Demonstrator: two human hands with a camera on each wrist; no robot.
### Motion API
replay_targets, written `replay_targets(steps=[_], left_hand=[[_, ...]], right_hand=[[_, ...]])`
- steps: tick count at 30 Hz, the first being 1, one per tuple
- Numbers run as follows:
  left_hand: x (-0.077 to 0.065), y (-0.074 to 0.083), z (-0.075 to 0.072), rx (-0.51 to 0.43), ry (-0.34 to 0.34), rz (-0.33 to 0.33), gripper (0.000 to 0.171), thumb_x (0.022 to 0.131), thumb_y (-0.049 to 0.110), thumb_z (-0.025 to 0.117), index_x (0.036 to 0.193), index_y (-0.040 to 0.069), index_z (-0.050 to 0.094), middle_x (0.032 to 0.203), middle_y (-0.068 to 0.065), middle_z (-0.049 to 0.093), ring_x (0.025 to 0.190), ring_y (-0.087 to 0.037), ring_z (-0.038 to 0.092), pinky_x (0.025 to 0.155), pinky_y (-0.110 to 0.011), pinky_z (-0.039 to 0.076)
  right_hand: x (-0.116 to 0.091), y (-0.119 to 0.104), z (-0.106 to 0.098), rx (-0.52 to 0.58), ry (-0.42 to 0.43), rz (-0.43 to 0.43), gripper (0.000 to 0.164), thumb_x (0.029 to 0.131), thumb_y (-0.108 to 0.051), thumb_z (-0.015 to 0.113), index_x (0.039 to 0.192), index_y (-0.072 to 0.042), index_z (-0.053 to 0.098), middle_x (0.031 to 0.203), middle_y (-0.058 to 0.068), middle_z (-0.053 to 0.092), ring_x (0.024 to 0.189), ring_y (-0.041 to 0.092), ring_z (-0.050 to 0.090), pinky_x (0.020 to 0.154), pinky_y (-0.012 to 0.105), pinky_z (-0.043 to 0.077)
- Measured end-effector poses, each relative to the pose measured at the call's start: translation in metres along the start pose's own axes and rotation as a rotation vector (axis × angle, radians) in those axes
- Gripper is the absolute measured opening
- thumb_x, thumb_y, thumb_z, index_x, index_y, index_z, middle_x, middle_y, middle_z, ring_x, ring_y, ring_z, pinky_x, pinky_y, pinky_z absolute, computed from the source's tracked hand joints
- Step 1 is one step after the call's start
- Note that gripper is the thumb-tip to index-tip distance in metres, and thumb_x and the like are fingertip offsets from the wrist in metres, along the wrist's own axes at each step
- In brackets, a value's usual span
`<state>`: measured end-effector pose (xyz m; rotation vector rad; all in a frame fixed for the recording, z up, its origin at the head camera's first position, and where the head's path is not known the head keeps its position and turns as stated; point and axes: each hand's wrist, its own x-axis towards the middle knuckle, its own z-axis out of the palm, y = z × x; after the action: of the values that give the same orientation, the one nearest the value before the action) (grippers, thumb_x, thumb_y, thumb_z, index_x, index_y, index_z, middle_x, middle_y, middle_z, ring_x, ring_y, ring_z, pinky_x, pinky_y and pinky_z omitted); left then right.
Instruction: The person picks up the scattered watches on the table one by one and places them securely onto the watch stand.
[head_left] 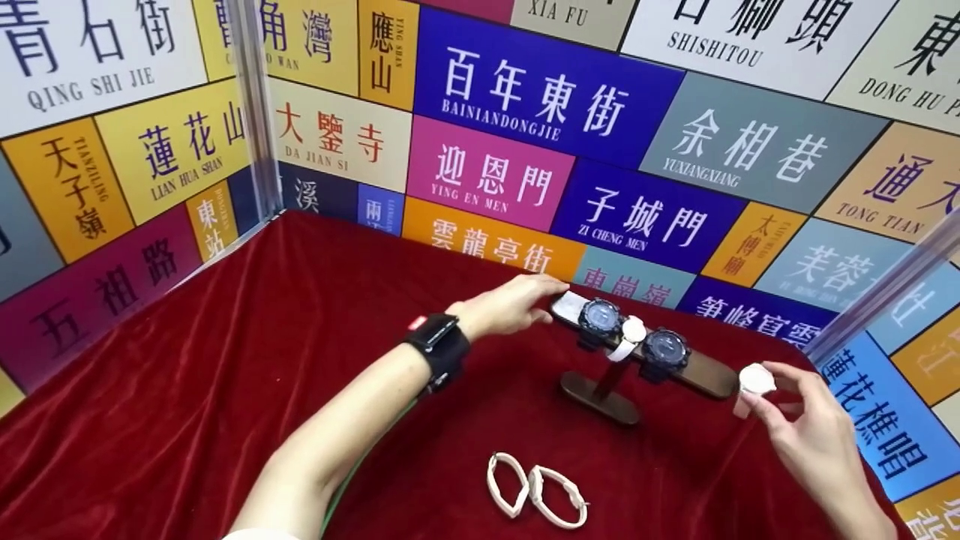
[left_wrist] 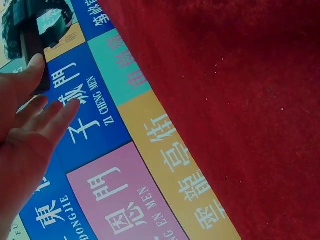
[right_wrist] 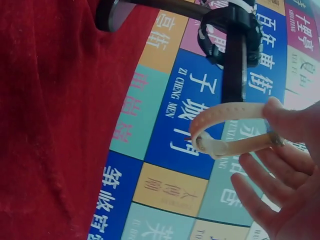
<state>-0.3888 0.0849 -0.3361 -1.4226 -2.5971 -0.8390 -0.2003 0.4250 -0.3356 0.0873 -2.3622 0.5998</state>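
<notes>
A dark watch stand with a T-shaped bar stands on red cloth. Its bar carries a black digital watch, a small white watch and a second black watch. My left hand grips the bar's left end, thumb on it in the left wrist view. Just off the bar's right end, my right hand pinches another white watch. In the right wrist view its pale strap forms a loop, held between thumb and fingers.
Two pale looped watches lie on their sides on the red cloth in front of the stand. Panels with street names rise behind and at both sides. A black band is worn on the left wrist.
</notes>
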Motion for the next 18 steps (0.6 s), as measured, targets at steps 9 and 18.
replay_targets(steps=[9, 18], left_hand=[[0.001, 0.001, 0.002, -0.011, 0.024, -0.017, 0.051, 0.098, 0.013, 0.064, 0.144, -0.003, 0.05, 0.137, -0.019, 0.061, 0.127, -0.027, 0.058, 0.113, -0.033, 0.046], [0.001, 0.003, 0.004, -0.021, 0.044, -0.017, 0.051, 0.098, 0.014, 0.064, 0.144, -0.002, 0.05, 0.138, -0.019, 0.061, 0.128, -0.027, 0.059, 0.112, -0.032, 0.046]], right_hand=[[0.004, 0.005, 0.012, 0.118, -0.01, -0.006, 0.05, 0.08, 0.012, 0.076, 0.126, 0.002, 0.062, 0.109, -0.036, 0.052, 0.087, -0.027, 0.054, 0.075, -0.004, 0.045], [0.003, 0.005, 0.023, 0.198, -0.102, -0.034, 0.049, 0.08, 0.012, 0.075, 0.126, 0.002, 0.061, 0.112, -0.031, 0.057, 0.096, -0.022, 0.058, 0.078, -0.001, 0.048]])
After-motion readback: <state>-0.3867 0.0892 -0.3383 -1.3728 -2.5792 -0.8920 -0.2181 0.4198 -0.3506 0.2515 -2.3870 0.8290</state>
